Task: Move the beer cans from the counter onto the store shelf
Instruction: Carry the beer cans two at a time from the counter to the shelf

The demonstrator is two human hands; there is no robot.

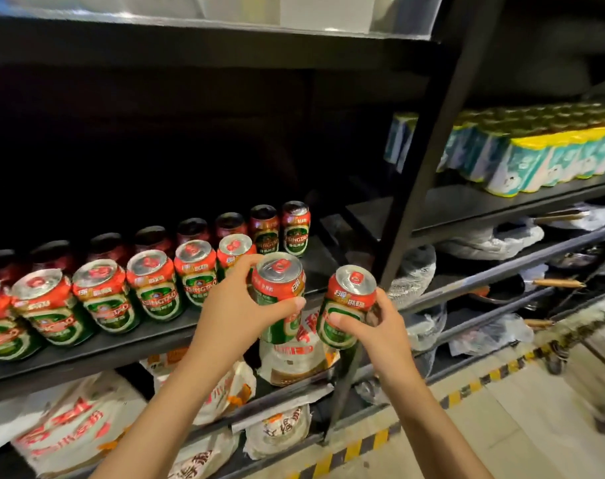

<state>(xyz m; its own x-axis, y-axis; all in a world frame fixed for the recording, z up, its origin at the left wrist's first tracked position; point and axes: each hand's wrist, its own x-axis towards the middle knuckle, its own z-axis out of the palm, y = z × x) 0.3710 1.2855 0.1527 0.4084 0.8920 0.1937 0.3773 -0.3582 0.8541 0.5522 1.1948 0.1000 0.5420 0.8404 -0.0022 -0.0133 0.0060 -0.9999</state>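
Beer cans in hand: two, both upright and off the shelf, held out in front of its front edge.
Right hand (377, 326): fingers and thumb curled round the lower body of the right can (349, 305), which hangs in the air over the lower shelves, near the black upright post (429, 167).
Left hand (239, 302): wrapped round the left can (278, 295), thumb across its front and fingertips behind its rim, just above the lip of the shelf board (138, 340).
Front row: cans (104, 295) standing side by side along the edge, running away to the left of the left hand; the nearest one sits just behind that hand's fingers.
Back row: darker cans (296, 228) behind, the row ending beyond the left hand.
Free spot: bare board between the end of the front row and the post, just past both hands.
Risk, knock-on: I judge the left can may nudge the last front-row can as it goes down, and the tight row could topple leftward.
Risk, edge: set too near the lip, a can could tip off onto the bags (294, 361) below.
Risk, right side: the right can may clip the post, and a low grip leaves its top free to swing.
Risk, crowding: both hands heading for one narrow gap could bump each other.
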